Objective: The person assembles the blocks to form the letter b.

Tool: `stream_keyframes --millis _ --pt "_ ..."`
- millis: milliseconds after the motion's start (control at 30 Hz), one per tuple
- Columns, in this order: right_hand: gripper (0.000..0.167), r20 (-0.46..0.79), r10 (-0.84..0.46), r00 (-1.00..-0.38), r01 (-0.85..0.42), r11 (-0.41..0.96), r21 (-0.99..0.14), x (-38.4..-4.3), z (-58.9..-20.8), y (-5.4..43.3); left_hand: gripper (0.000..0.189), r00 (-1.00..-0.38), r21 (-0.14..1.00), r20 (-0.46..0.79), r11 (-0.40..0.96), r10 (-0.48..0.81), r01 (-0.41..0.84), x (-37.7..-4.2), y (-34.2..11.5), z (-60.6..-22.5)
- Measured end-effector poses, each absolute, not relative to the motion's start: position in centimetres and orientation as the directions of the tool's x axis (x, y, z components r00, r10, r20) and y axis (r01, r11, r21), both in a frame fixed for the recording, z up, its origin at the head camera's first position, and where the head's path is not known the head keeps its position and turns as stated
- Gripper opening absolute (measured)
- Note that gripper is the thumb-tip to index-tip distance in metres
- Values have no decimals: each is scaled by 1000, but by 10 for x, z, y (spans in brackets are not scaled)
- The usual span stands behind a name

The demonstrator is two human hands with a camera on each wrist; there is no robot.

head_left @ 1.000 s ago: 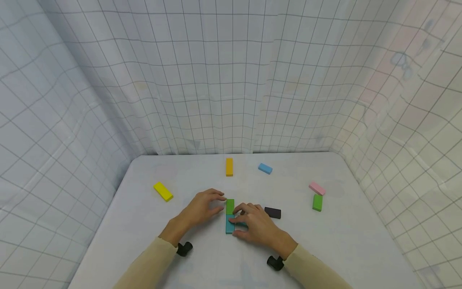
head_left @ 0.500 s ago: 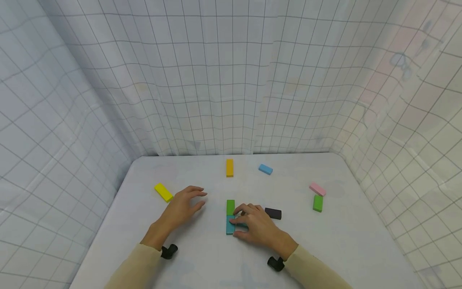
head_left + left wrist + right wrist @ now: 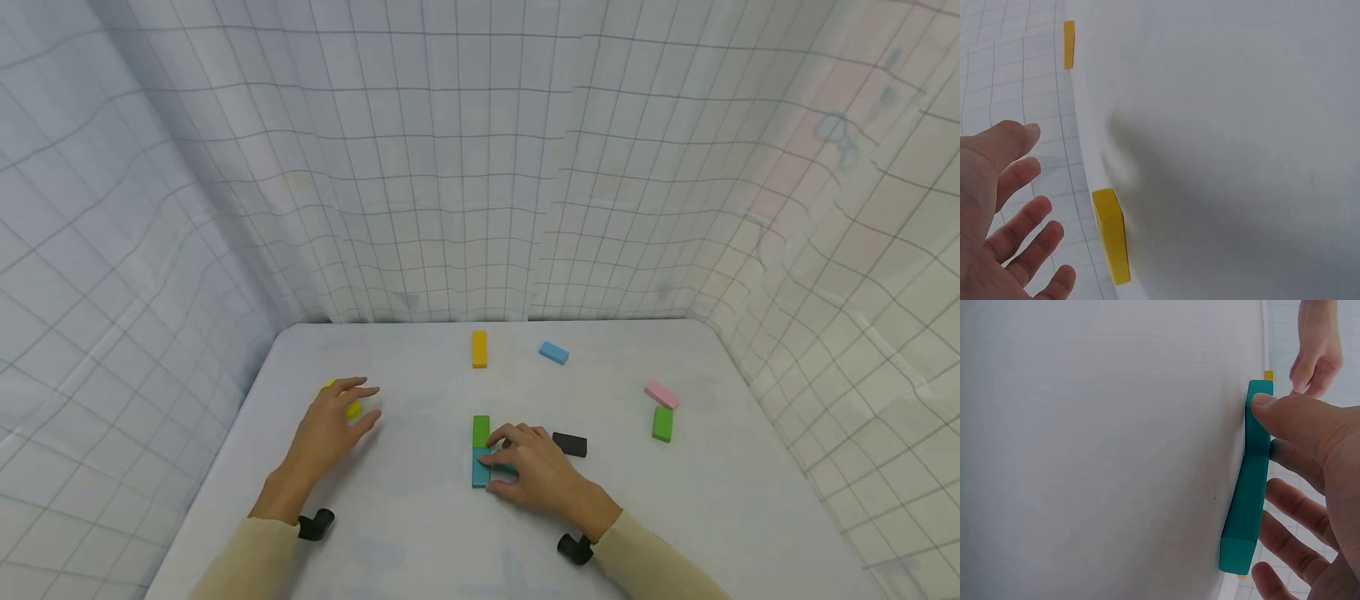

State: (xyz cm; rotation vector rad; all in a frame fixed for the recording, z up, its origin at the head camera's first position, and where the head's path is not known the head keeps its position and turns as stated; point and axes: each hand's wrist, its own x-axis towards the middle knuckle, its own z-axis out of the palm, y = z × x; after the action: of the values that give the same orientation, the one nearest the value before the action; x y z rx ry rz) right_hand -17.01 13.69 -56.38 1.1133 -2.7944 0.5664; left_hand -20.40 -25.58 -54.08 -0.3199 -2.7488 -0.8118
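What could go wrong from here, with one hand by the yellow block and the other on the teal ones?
The right hand is at the teal blocks, one of which meets a green block end to end; a slight slip might break that line.
The left hand partly covers the yellow block in the head view, so it could be nudged.
The black block, close beside the right hand, might get bumped.

The head camera looks forward and down from the person's place, far enough back to span the white worktop and the white, dark-gridded cloth curtain. The left wrist camera looks low and sideways past the left hand; it and the head view share the yellow rectangular block. The right wrist camera, also sideways, closely faces the teal rectangular blocks, with the left hand beyond.
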Motion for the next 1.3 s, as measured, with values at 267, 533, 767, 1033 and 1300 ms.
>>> stream_keyframes --millis 267,533,767,1033,1300 --pt "43 230 -652 -722 -690 656 -306 -172 -565 139 61 -978 488 201 860 56 150 -205 -283 -544" --pt "43 206 -644 -736 -673 668 -318 -173 -563 140 73 -989 510 144 855 26 97 -208 -296 -550" --pt "43 191 -642 -742 -664 666 -339 -173 -564 140 74 -991 533 133 842 8 78 -212 -298 -553" --pt "42 211 -652 -728 -681 651 -336 -174 -564 139 78 -996 522 90 852 -8 41 -214 -301 -554" --pt "42 230 -659 -717 -695 648 -310 -174 -565 139 76 -996 502 91 864 -14 34 -212 -302 -554"
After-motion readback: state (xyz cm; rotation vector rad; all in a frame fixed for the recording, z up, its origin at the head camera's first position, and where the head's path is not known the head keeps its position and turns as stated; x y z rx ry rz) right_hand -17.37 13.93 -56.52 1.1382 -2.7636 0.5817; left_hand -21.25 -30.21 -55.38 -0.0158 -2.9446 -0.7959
